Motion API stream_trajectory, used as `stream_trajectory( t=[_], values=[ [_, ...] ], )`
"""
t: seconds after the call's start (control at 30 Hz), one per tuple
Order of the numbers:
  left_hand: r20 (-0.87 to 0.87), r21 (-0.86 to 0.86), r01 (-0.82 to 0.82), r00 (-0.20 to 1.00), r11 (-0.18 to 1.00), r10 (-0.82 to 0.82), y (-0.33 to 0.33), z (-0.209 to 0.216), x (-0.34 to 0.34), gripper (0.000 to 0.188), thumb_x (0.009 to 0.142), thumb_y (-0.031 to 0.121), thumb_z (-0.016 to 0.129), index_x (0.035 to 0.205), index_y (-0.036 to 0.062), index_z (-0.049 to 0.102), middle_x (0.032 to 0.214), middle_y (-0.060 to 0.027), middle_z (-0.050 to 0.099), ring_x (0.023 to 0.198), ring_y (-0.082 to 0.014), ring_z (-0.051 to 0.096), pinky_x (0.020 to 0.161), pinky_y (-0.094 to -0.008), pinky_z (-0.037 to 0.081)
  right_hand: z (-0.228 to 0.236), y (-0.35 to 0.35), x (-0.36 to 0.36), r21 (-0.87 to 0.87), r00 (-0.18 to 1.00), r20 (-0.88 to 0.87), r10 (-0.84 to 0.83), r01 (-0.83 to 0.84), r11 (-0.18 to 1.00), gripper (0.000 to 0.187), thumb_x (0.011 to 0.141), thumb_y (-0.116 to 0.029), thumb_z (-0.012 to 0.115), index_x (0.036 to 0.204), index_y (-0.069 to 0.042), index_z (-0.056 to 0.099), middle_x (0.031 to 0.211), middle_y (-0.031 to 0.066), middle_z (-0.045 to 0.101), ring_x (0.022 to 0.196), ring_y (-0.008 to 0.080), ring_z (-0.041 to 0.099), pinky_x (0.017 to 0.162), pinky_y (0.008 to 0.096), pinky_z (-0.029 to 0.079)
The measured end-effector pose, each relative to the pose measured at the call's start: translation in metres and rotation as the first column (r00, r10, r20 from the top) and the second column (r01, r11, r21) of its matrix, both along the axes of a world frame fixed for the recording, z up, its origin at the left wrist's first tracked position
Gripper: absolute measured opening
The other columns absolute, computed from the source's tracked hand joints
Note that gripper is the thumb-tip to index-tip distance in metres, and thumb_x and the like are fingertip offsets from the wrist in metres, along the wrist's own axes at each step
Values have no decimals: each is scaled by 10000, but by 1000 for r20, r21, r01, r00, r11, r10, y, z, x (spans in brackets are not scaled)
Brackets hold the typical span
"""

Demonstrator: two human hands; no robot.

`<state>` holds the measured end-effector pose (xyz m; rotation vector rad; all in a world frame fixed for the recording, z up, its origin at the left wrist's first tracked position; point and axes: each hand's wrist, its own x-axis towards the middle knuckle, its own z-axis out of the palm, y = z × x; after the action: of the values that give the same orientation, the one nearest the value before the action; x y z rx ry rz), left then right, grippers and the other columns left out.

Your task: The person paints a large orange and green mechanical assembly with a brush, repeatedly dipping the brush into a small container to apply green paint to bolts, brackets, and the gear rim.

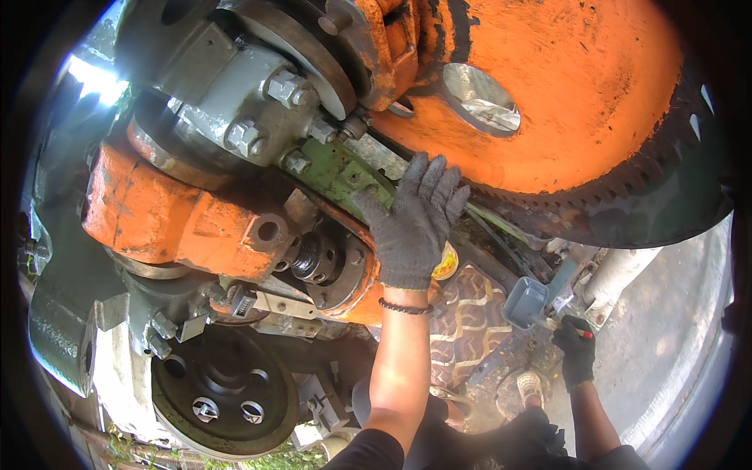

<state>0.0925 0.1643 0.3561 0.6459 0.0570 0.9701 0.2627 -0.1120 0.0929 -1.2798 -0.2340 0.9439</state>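
Note:
My left hand point(411, 227), in a dark grey knitted glove, reaches up in the middle with its fingers stretched out. It lies against or just over a green metal bar point(333, 168) between the machine's orange parts; whether it presses on it I cannot tell. My right hand point(577, 352), also gloved, is at lower right, closed around a thin brush handle point(584, 334) with a red end. The brush's other end points into a grey plastic tub point(526, 304), where its tip is hard to make out.
A large orange gear wheel point(564, 86) with dark teeth fills the upper right. Left of it stand a grey bolted block point(258, 110) and an orange arm point(180, 227). A dark round wheel point(223, 392) is at lower left. Patterned cloth point(470, 313) lies below the machine.

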Motion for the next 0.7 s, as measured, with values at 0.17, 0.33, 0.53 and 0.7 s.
stream_trajectory(
  t=[0.17,0.33,0.53,0.7],
  values=[
    [-461,745,-399,272,535,845,50,-5,-14,706,1079,541,570,1464,-50,530,1277,-177,651,1060,-260,653,920,-413,531,-7,0,0,-11,999,-39,-20,19,1000,239,1035,-159,672,1214,-2,692,968,39,686,827,128,667,736,294,559],
    [-384,713,-551,210,434,899,71,33,11,638,1056,523,634,1207,-96,661,1030,-138,695,854,-187,637,755,-350,515,-17,0,6,45,999,-52,3,-1,999,230,1033,-154,672,1208,-6,692,955,35,683,803,123,657,727,295,558],
    [-226,860,-454,75,235,971,126,32,-2,613,985,540,733,979,-73,707,809,-88,669,738,-157,617,671,-334,481,-15,3,9,26,999,-33,-35,35,999,231,1034,-146,677,1217,-4,684,956,43,687,794,122,655,725,294,558],
    [-365,686,-586,236,432,900,105,56,8,565,958,509,760,867,-42,674,742,-63,641,691,-149,599,628,-323,451,-8,0,16,3,998,-18,-60,60,998,239,1040,-159,685,1211,8,679,932,35,690,792,115,651,719,289,551]
  ],
)
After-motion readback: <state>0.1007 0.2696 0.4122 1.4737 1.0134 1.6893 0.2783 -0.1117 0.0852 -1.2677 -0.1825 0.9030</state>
